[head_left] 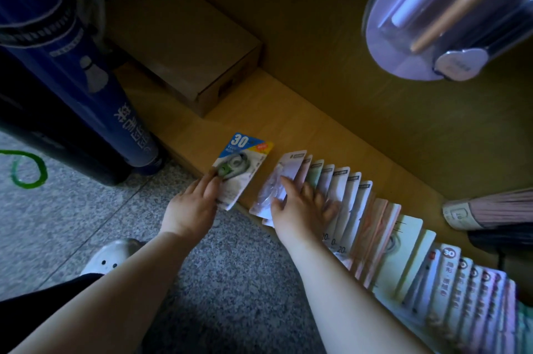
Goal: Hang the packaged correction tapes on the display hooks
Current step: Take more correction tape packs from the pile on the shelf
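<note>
A packaged correction tape with a blue "30" card (240,164) lies on the low wooden ledge (291,123). My left hand (193,205) rests on its lower left edge, fingers fairly straight. To the right, a long fanned row of correction tape packs (383,226) runs along the ledge's front toward the lower right. My right hand (302,203) lies on the row's left end, fingers spread, with its thumb at the edge of a white pack lying face down (274,185). No display hook is in view.
A brown cardboard box (184,65) sits on the ledge at the back left. A dark blue shuttlecock tube (86,76) stands on the speckled floor. A clear blister pack (450,13) hangs at the upper right. A broom head (496,206) pokes in from the right.
</note>
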Tool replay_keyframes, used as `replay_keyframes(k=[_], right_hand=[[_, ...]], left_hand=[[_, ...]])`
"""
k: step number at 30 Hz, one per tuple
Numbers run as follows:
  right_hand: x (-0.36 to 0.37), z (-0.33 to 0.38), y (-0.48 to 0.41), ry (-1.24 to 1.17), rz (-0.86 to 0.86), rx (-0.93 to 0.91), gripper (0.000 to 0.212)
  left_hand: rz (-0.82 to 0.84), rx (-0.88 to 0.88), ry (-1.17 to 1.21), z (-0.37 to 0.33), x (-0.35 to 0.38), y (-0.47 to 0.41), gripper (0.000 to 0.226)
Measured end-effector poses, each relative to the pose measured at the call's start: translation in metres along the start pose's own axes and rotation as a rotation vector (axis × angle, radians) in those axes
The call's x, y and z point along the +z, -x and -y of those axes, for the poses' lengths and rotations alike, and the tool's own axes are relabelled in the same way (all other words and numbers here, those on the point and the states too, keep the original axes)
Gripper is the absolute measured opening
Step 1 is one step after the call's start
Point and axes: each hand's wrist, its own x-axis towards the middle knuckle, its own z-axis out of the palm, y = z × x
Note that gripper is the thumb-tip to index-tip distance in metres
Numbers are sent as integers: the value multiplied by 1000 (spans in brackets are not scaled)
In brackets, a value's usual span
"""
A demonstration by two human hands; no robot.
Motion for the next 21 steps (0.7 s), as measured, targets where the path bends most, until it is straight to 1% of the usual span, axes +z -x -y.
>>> replay_keyframes(k=[1, 2, 3, 4, 6, 7, 9, 11, 13, 14, 15, 18, 19, 20, 21], right_hand=[[0, 0, 0, -5, -7, 0, 47], [1, 1, 0, -8, -11, 0, 47], [1, 1, 0, -12, -13, 0, 48], [1, 1, 0, -18, -15, -2, 48], [1, 0, 1, -51, -25, -5, 46], [0, 0, 0, -84, -33, -1, 45], [-1, -1, -2, -156, -43, 13, 45], [-1, 0, -2, -188, -53, 17, 49], [-1, 3, -2, -170, -50, 16, 58], [-1, 4, -1, -150, -40, 18, 62], [0, 5, -1, -129, -30, 20, 64], [1, 7, 1, -74, -30, -3, 59], [1, 7, 2, -60, -46, -23, 58], [2, 8, 3, -48, -64, -45, 56], [3, 9, 5, -38, -80, -68, 56]], left_hand=[[-21, -91, 112, -3, -1, 0, 51], [7, -169, 183, -6, -1, 2, 56], [51, -189, 232, -11, -1, 4, 60], [83, -163, 264, -16, -2, 6, 61], [86, -111, 334, -22, 2, 10, 68], [94, -117, 376, -27, 4, 12, 73], [109, -133, 482, -36, 11, 17, 72], [131, -133, 560, -48, 15, 23, 71], [120, -148, 706, -57, 18, 27, 71], [99, -201, 806, -61, 17, 28, 67], [88, -293, 937, -64, 14, 27, 60], [36, -657, 1420, -68, 6, 15, 29], [11, -755, 1513, -68, 8, 12, 20], [9, -827, 1552, -69, 11, 9, 12], [38, -864, 1577, -70, 13, 8, 9]])
